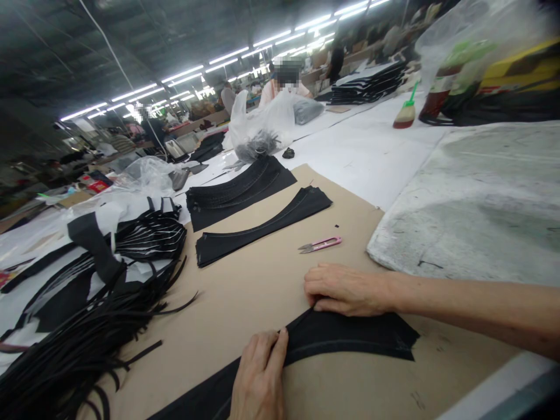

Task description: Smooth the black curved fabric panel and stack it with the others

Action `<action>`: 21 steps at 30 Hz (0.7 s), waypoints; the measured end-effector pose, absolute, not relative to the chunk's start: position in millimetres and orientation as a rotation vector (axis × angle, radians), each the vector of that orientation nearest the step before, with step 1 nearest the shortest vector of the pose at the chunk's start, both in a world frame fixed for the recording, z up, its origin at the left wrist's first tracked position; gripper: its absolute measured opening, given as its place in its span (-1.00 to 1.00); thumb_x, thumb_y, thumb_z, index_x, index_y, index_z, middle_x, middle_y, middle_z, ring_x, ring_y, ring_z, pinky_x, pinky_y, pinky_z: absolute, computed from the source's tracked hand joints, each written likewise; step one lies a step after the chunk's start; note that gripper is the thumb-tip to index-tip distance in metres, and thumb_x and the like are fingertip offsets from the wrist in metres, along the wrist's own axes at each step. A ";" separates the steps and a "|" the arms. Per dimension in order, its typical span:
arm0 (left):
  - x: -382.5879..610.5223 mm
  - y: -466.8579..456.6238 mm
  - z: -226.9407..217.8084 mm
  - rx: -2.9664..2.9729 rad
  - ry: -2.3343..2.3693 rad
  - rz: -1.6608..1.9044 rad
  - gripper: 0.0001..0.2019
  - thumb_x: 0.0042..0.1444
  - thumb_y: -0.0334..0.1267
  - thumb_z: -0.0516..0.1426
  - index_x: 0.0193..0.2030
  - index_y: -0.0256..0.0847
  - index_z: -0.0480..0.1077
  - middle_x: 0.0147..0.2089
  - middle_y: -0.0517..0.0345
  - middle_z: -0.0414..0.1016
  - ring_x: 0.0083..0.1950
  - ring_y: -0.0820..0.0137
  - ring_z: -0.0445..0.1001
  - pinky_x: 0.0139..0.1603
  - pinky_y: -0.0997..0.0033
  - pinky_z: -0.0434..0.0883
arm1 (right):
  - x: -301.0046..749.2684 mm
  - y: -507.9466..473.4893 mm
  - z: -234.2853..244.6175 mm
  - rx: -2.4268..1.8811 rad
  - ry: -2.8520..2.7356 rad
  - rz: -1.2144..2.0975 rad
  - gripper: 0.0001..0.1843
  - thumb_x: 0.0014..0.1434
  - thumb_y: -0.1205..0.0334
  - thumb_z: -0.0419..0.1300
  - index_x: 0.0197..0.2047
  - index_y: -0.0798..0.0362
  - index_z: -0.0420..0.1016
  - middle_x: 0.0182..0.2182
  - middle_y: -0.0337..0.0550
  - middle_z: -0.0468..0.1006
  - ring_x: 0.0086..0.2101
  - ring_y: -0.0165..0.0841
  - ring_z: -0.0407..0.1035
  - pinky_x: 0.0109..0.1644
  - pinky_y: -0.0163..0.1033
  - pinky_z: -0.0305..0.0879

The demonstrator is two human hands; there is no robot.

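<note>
A long curved black fabric piece, with a pale line along its lower edge, lies across the brown board in front of me. My right hand is closed on its upper edge, fingers bent and thumb low against the cloth. Further left, my left hand rests over the same piece, its fingers bent together at the upper edge. Pink-handled thread snips lie on the board beyond my right hand. Behind them are a stack of curved black pieces and a larger black stack.
Black strips heap along the left side of the brown board. At the right lies a stained whitish pad. A glue bottle, a plastic bag and dark stacked panels stand farther back. Another person sits across the table.
</note>
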State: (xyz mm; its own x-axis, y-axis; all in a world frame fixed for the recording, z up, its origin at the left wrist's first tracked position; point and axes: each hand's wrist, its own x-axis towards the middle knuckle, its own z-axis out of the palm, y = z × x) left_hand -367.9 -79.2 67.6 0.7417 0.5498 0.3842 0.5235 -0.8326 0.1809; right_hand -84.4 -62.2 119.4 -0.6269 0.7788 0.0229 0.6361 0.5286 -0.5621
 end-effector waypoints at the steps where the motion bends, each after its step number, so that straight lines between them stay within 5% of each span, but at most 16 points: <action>1: -368.2 -76.6 69.7 2.864 0.831 0.619 -0.52 0.12 -0.58 -0.07 0.17 -0.32 0.34 -0.10 -0.03 0.48 -0.07 0.34 0.43 -0.03 0.37 0.48 | -82.9 -63.2 117.7 -1.163 -2.513 0.717 -0.92 0.21 0.41 0.15 -0.26 0.05 0.40 -0.30 -0.20 0.42 -0.23 -0.33 0.28 -0.10 -0.23 0.18; 6: -362.9 -75.4 76.0 2.840 0.852 0.457 -0.44 0.06 -0.60 -0.06 0.23 -0.33 0.28 -0.19 0.00 0.46 -0.17 0.30 0.39 -0.12 0.34 0.46 | -76.2 -69.3 108.5 -1.001 -2.671 0.353 -0.82 0.29 0.43 0.00 -0.28 0.06 0.37 -0.31 -0.14 0.40 -0.29 -0.33 0.21 -0.17 -0.24 0.15; 12: -343.2 -87.1 78.5 2.899 1.113 0.337 -0.29 -0.05 -0.60 0.00 0.28 -0.07 0.27 -0.18 0.04 0.39 -0.17 0.24 0.30 -0.16 0.26 0.35 | -69.6 -75.0 103.6 -0.908 -2.767 0.018 -0.75 0.36 0.39 -0.08 -0.24 0.08 0.40 -0.31 -0.12 0.41 -0.31 -0.32 0.19 -0.25 -0.20 0.07; 21: -341.0 -82.2 85.1 3.035 1.055 0.301 -0.23 -0.07 -0.62 0.00 0.30 0.01 0.23 -0.17 0.08 0.37 -0.20 0.28 0.28 -0.20 0.31 0.25 | -62.2 -82.1 105.5 -0.850 -2.811 -0.120 -0.76 0.37 0.39 -0.09 -0.20 0.10 0.40 -0.32 -0.12 0.42 -0.30 -0.32 0.21 -0.20 -0.17 0.06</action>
